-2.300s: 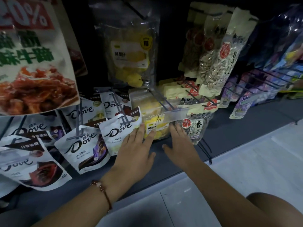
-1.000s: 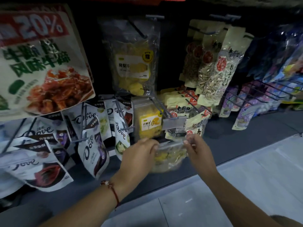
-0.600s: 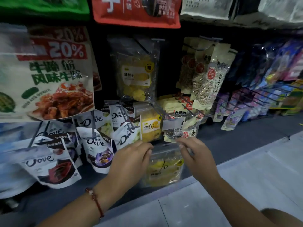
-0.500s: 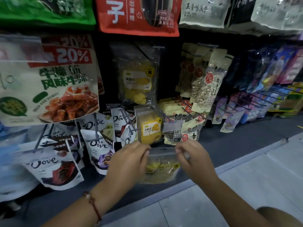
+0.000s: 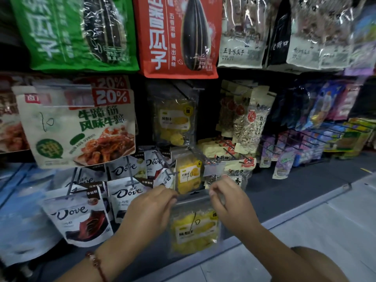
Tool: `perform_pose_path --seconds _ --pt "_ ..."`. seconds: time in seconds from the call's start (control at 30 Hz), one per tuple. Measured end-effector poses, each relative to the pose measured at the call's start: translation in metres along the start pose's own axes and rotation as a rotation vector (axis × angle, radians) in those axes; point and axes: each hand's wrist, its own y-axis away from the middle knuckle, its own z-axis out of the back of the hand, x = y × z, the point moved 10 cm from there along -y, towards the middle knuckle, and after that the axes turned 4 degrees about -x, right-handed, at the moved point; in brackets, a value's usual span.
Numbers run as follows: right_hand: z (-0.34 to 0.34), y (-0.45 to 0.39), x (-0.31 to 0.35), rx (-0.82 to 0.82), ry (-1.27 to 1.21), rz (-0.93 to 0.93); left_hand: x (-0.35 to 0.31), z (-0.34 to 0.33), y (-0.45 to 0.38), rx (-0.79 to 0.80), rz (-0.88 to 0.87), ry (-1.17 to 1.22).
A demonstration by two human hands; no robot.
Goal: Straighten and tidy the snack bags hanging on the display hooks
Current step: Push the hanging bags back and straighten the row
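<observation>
A clear bag of yellow dried fruit (image 5: 194,228) hangs between my hands, off its hook and upright in front of the lower row. My left hand (image 5: 149,212) pinches its top left corner and my right hand (image 5: 230,202) pinches its top right corner. Just behind it a second yellow fruit bag (image 5: 188,175) hangs on a hook (image 5: 200,157) with a clear price tag (image 5: 213,168) at its tip. Another yellow fruit bag (image 5: 175,121) hangs one row higher.
White Dove chocolate bags (image 5: 81,214) hang at lower left, a beef snack bag (image 5: 77,127) above them. Seed bags (image 5: 249,123) and purple packets (image 5: 283,161) hang to the right. Large seed bags (image 5: 177,35) line the top. A grey shelf base (image 5: 295,184) runs below.
My hands went from touching the hanging fruit bag to pinching its top corners and drawing it off the hook toward me. My view tilted upward, showing the top row.
</observation>
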Motion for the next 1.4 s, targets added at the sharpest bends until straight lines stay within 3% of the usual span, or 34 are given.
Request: perform_pose_path --seconds 0.17,0.53,0.73,0.97,1.1,1.4 --pt "0.007 -0.009 0.024 0.026 0.06 0.088 0.005 0.017 -0.004 0.01 0.151 0.075" --pt "0.011 -0.047 0.059 -0.004 0.019 0.126 0.005 0.057 -0.028 0.043 0.13 -0.022" --pt "0.013 -0.066 0.076 -0.026 0.012 0.178 0.02 0.068 -0.044 -0.006 0.18 0.0" --pt "0.052 -0.109 0.083 -0.149 -0.005 0.202 0.015 0.101 -0.089 -0.182 0.125 0.042" --pt "0.065 -0.147 0.064 -0.187 -0.107 0.098 0.015 0.1 -0.13 -0.21 0.124 0.047" --pt "0.058 -0.212 0.012 -0.216 -0.18 -0.14 0.048 0.067 -0.196 -0.243 0.314 0.122"
